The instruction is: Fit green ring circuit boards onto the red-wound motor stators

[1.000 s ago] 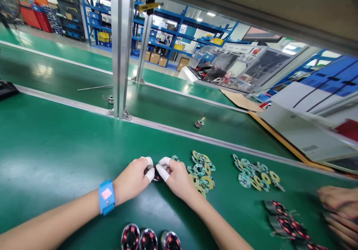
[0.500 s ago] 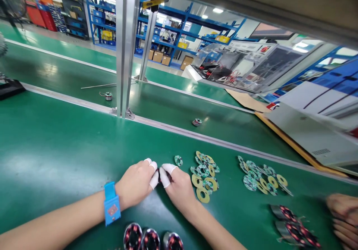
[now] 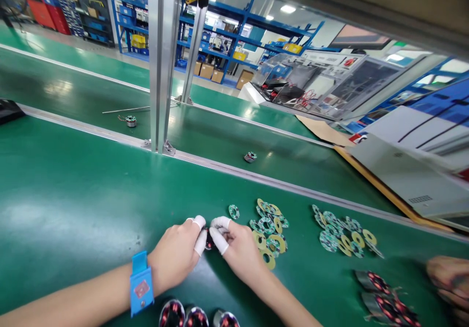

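Note:
Between my two hands, low over the green bench, is a small motor stator (image 3: 209,240), dark with a reddish glint; fingers cover most of it. My left hand (image 3: 176,250) wears white finger cots and a blue wrist strap (image 3: 141,288), and its thumb and fingers pinch the stator's left side. From the right, my right hand (image 3: 240,249), also in finger cots, closes thumb and fingertips on the same part. Just beyond the hands lies a single green ring-shaped circuit board (image 3: 233,212). To its right is a pile of green and yellow ring boards (image 3: 269,227).
Several copper-wound motor stators (image 3: 196,316) stand at the near edge. Farther right are another ring board pile (image 3: 342,232), more stators (image 3: 381,297) and a co-worker's hand (image 3: 449,278). Beyond the metal rail (image 3: 220,171), a conveyor (image 3: 205,136) carries small motors (image 3: 250,157). An aluminium post (image 3: 159,68) rises ahead.
The small motors on the conveyor have shifted left. My right fingers have changed position slightly around the stator, showing a little more of it. Both hands stay in nearly the same place.

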`<act>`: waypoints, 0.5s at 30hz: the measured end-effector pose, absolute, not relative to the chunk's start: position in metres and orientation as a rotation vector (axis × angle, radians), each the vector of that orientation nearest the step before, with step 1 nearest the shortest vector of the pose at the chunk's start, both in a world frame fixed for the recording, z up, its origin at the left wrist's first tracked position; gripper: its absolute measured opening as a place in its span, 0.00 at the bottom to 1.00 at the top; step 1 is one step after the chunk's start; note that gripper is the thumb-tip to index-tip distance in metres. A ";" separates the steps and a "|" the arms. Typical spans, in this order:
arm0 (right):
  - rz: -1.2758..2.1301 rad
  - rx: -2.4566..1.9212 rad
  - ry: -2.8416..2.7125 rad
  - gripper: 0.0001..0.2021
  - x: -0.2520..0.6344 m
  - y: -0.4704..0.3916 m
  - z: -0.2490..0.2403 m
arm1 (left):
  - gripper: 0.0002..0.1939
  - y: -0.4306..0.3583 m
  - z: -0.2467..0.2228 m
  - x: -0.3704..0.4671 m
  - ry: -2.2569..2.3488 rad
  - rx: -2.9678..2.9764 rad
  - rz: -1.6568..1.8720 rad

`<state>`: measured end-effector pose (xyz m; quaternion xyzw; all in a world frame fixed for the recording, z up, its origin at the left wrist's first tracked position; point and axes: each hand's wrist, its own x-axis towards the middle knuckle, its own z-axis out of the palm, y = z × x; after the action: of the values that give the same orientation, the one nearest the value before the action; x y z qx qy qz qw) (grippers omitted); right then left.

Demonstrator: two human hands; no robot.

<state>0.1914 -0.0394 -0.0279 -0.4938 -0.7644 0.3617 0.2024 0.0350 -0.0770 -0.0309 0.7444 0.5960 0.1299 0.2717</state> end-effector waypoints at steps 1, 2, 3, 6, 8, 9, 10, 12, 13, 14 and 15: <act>1.003 -1.384 -2.140 0.08 0.191 -0.040 -0.028 | 0.10 -0.077 -0.031 0.034 1.587 1.990 0.398; 0.983 -1.391 -2.151 0.08 0.191 -0.041 -0.027 | 0.09 -0.077 -0.031 0.034 1.578 1.984 0.432; 0.952 -1.400 -2.162 0.09 0.191 -0.042 -0.027 | 0.09 -0.076 -0.031 0.033 1.581 1.989 0.446; 0.820 -1.420 -2.202 0.10 0.189 -0.047 -0.024 | 0.09 -0.076 -0.026 0.031 1.653 2.057 0.410; 0.751 -1.419 -2.232 0.10 0.187 -0.049 -0.023 | 0.08 -0.077 -0.023 0.031 1.710 2.094 0.383; 0.742 -1.419 -2.241 0.10 0.186 -0.050 -0.022 | 0.07 -0.077 -0.022 0.030 1.727 2.097 0.378; 0.751 -1.420 -2.242 0.10 0.186 -0.050 -0.022 | 0.07 -0.078 -0.021 0.030 1.735 2.082 0.375; 0.804 -1.423 -2.221 0.09 0.185 -0.051 -0.023 | 0.08 -0.080 -0.022 0.030 1.738 2.006 0.388; 0.824 -1.425 -2.208 0.08 0.185 -0.050 -0.024 | 0.08 -0.081 -0.023 0.031 1.733 1.959 0.409; 0.834 -1.425 -2.197 0.08 0.185 -0.050 -0.025 | 0.09 -0.082 -0.024 0.032 1.728 1.916 0.438; 0.834 -1.423 -2.188 0.08 0.185 -0.050 -0.026 | 0.10 -0.082 -0.025 0.033 1.724 1.885 0.473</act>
<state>0.1850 -0.0502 -0.0264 -0.5090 -0.7824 0.2983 0.1993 0.0330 -0.0824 -0.0253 0.6988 0.6394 0.1754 0.2685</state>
